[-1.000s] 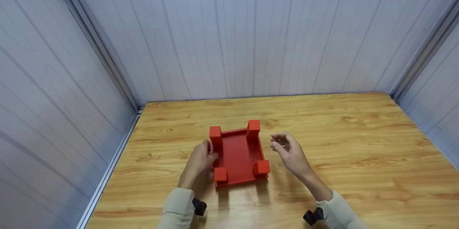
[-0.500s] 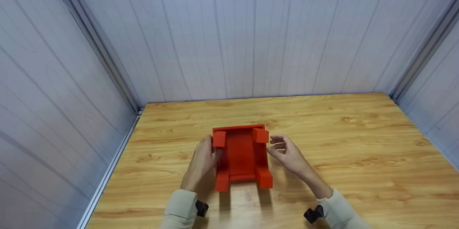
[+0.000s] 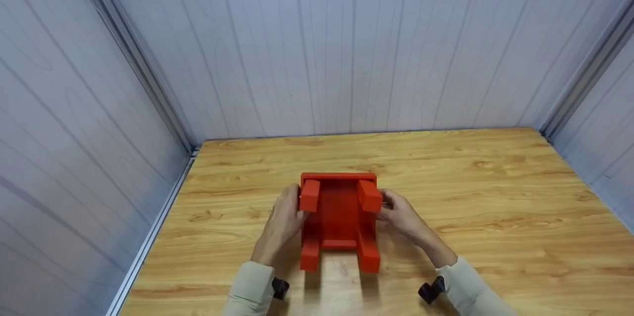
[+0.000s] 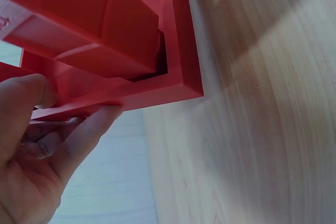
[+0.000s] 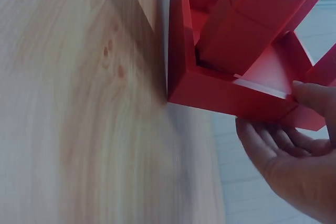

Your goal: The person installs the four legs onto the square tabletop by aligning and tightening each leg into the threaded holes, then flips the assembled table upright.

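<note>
A small red plastic stool (image 3: 338,212) is tipped up in front of me, its hollow underside and square legs (image 3: 310,197) facing my way. My left hand (image 3: 282,222) grips its left side rim; in the left wrist view, the thumb hooks inside the rim while the fingers (image 4: 86,137) lie along the outer face. On the opposite side rim, my right hand (image 3: 403,217) pinches, its fingertips partly hidden behind a leg in the head view. The right wrist view has the thumb (image 5: 307,93) over the rim and the other fingers curled beneath. One seat edge sits close over the table.
The wood-grain table (image 3: 470,197) runs back to a pale panelled wall (image 3: 327,48). Side walls with metal corner posts (image 3: 143,73) stand at left and right. Black wrist cameras (image 3: 432,289) sit at both cuffs.
The stool has tipped from legs-up to legs pointing toward me and shifted slightly right. My right hand, apart from it a second ago, now holds its right rim; the left hand keeps its grip.
</note>
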